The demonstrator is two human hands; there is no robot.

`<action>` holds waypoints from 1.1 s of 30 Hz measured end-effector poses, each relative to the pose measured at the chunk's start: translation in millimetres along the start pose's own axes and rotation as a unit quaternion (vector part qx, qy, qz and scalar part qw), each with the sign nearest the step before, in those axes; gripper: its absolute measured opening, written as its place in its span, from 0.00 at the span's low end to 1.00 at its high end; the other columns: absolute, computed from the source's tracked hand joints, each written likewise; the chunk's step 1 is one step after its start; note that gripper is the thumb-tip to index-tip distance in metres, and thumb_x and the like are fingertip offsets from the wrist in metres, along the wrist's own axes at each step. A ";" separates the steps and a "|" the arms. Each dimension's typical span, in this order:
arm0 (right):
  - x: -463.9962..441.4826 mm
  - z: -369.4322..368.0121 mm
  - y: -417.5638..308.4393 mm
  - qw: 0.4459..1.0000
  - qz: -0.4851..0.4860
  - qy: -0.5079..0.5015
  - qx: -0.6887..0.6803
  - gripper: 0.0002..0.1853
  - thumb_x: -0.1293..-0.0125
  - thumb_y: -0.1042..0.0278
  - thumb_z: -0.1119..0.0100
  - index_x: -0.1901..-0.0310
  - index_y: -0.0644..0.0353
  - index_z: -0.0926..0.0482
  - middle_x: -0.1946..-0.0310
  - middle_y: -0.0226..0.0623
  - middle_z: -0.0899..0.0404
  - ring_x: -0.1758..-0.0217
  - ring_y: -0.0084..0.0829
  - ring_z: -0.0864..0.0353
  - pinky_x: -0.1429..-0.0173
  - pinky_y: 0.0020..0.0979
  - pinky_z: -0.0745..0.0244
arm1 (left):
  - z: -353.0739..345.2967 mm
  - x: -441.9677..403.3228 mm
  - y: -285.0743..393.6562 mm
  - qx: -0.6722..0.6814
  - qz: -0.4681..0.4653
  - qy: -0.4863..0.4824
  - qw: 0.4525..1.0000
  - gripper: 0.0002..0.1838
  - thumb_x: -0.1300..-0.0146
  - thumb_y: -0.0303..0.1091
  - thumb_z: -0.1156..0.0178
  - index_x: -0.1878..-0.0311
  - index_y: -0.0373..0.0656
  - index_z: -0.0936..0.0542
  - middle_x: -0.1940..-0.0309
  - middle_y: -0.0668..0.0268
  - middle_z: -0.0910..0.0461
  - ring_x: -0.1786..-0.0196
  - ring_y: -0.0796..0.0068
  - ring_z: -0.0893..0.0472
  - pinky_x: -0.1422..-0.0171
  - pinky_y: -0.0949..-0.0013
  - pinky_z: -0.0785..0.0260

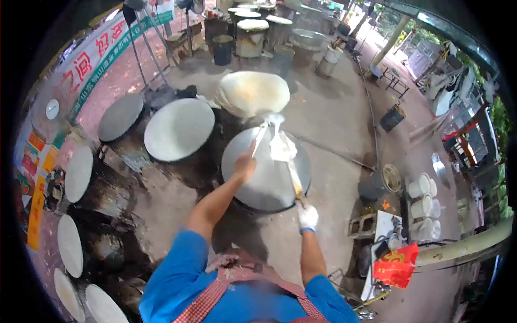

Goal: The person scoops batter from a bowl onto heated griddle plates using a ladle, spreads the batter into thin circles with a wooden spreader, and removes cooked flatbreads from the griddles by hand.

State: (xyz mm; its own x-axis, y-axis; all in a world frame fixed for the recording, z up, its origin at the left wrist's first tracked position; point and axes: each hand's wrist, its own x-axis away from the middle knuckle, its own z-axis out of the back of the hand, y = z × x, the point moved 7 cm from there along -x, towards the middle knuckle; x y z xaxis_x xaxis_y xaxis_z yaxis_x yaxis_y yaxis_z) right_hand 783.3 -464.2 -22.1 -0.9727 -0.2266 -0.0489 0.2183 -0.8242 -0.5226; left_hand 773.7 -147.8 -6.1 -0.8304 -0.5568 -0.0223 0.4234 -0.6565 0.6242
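My bare left hand (pixel 246 166) is closed around the lower end of a slim pale stick-like tool (pixel 260 139), whose exact kind I cannot make out. In a white glove, my right hand (pixel 308 216) grips a long wooden-handled paddle (pixel 295 182). White batter (pixel 281 146) coats the paddle's far end and reaches up near the tip of the left tool. Both tools are over a large round griddle (pixel 247 185), in front of my body. Just beyond its far edge lies a broad pile of thin round pancakes (pixel 253 92), pale with browned patches.
Several more round griddles, such as a large one (pixel 179 129), curve along my left. On the right are a dark bucket (pixel 378 185), white tubs (pixel 421 207) and a red bag (pixel 397 265). A hose (pixel 371 121) runs along the floor. Drum stoves (pixel 251 42) stand farther back.
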 end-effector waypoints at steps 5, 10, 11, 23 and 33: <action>-33.3 -59.9 8.2 0.918 -0.116 0.023 -0.379 0.19 0.46 0.65 0.39 0.54 0.65 0.21 0.63 0.40 0.18 0.60 0.34 0.20 0.54 0.33 0.28 | 68.1 11.1 -21.6 0.228 -0.115 0.106 0.961 0.38 0.51 0.26 0.50 0.32 0.54 0.41 0.43 0.55 0.29 0.45 0.58 0.26 0.44 0.65 0.34; -60.6 -8.1 -64.4 1.000 0.010 -0.025 -0.007 0.20 0.41 0.50 0.50 0.60 0.58 0.19 0.69 0.52 0.21 0.63 0.48 0.20 0.59 0.43 0.26 | 41.8 126.8 -120.1 0.352 0.081 -0.071 0.930 0.37 0.51 0.23 0.51 0.32 0.45 0.42 0.38 0.61 0.33 0.39 0.73 0.31 0.39 0.75 0.41; -58.4 -2.2 -40.4 0.988 -0.023 -0.005 -0.152 0.18 0.42 0.54 0.46 0.61 0.61 0.19 0.71 0.48 0.19 0.67 0.43 0.19 0.61 0.37 0.25 | 40.3 146.5 -138.4 0.372 0.048 -0.058 0.925 0.37 0.51 0.21 0.51 0.32 0.44 0.42 0.36 0.61 0.35 0.35 0.73 0.35 0.36 0.74 0.44; -8.6 -40.2 6.8 0.883 -0.244 -0.061 -0.395 0.16 0.47 0.62 0.38 0.61 0.64 0.18 0.71 0.38 0.18 0.67 0.32 0.22 0.57 0.31 0.27 | 53.1 216.4 -190.6 0.268 0.098 -0.025 0.958 0.38 0.48 0.26 0.49 0.31 0.58 0.42 0.77 0.67 0.25 0.84 0.82 0.33 0.82 0.74 0.39; -44.7 -43.0 1.8 0.833 -0.198 -0.149 -0.496 0.16 0.46 0.67 0.37 0.59 0.69 0.19 0.70 0.35 0.19 0.74 0.23 0.22 0.72 0.24 0.27 | 73.3 265.4 -152.6 0.503 0.275 -0.068 0.817 0.36 0.43 0.24 0.50 0.33 0.60 0.48 0.88 0.72 0.40 0.92 0.79 0.40 0.91 0.73 0.47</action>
State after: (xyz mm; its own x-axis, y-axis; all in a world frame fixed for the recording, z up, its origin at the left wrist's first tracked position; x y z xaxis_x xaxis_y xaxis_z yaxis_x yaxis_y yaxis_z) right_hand 823.8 -433.2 -57.4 -0.8587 -0.2789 0.4300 -0.4298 -0.0652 -0.9006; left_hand 462.1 -158.0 -50.0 -0.6757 -0.5206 0.5219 0.2911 0.4620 0.8377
